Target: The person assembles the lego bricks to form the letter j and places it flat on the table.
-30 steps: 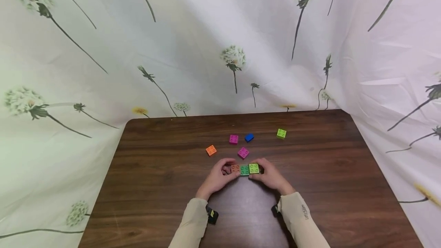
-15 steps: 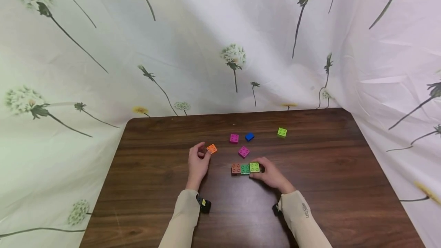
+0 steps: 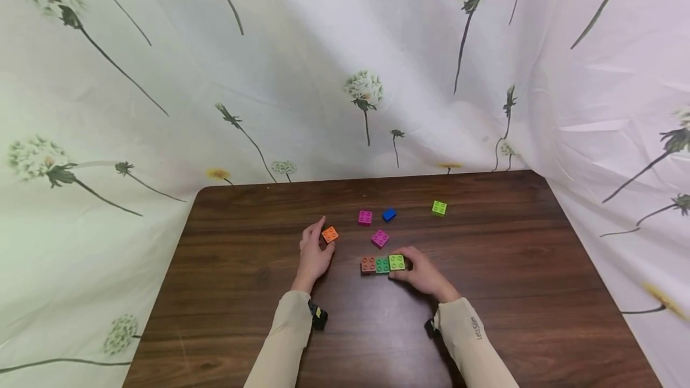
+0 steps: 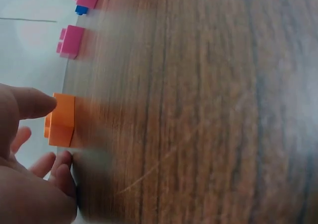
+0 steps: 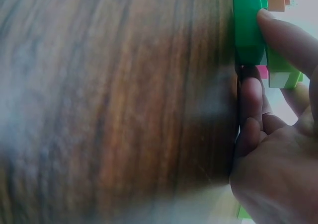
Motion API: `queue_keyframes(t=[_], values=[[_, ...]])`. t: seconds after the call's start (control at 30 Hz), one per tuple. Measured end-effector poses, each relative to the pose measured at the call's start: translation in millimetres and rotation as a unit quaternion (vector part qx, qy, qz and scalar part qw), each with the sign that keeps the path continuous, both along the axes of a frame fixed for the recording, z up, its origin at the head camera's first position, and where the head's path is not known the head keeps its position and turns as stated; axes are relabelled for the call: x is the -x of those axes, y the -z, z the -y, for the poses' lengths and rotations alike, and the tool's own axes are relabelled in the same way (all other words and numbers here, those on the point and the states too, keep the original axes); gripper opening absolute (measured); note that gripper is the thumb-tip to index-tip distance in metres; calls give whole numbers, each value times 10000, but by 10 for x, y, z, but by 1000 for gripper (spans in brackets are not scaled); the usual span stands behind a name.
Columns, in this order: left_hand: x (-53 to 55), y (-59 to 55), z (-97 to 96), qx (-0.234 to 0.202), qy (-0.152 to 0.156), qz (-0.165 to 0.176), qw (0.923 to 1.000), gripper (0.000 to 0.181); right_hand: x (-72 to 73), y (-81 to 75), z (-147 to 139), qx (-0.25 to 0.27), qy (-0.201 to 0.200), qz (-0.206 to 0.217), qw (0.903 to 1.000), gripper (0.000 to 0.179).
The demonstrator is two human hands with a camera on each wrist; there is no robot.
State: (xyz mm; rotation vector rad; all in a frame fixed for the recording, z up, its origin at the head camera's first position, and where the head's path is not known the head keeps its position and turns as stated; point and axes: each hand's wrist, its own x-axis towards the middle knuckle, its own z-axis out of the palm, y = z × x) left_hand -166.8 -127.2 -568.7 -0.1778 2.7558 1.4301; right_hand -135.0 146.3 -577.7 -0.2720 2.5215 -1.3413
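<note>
You wear long beige sleeves [image 3: 283, 334], dark lettering [image 3: 477, 328] just behind the right cuff [image 3: 448, 310], black wrist unit [image 3: 430, 329] along its inner side, yellow-marked second unit [image 3: 320, 320] across from it.

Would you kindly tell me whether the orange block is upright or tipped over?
The orange block is upright: its studs face up in the head view, and its base meets the table in the left wrist view.
</note>
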Motion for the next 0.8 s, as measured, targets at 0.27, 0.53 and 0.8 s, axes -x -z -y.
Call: queue_keyframes(t=[0.27,0.53,0.8], values=[[25,25,-19,-105,-296,145,9994,61,-7,-2,2,40,-59,-67,10000,37],[28,49,-20,-51,-424,235,9988,55,7,19,6,18,-49,-181,9998,37],[-7,52,-65,76,-295,246,9992,52,-3,23,-1,30,-10,-74,10000,37]])
